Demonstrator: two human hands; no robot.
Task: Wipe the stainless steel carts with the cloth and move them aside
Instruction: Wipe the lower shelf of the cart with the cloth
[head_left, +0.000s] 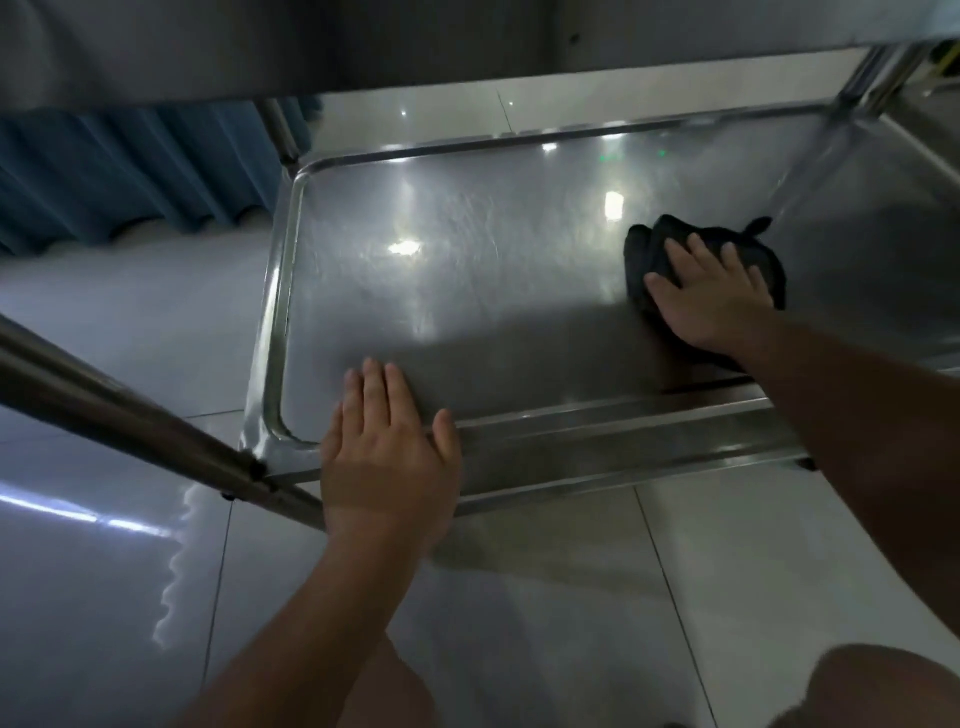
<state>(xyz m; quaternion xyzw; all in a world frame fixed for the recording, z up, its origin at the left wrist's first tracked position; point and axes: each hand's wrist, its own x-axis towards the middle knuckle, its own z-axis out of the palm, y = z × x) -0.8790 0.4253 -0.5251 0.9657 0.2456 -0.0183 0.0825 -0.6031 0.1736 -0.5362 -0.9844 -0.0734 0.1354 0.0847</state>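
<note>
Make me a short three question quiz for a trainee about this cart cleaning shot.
1. True or false: the right hand presses a dark cloth flat on the cart's lower shelf.
2. Where does the left hand rest? A) on the cloth B) on the shelf's near edge C) on the blue curtain
3. Fill in: the cloth lies toward the ____ side of the shelf.

Key: 1 true; 2 B; 3 right
</note>
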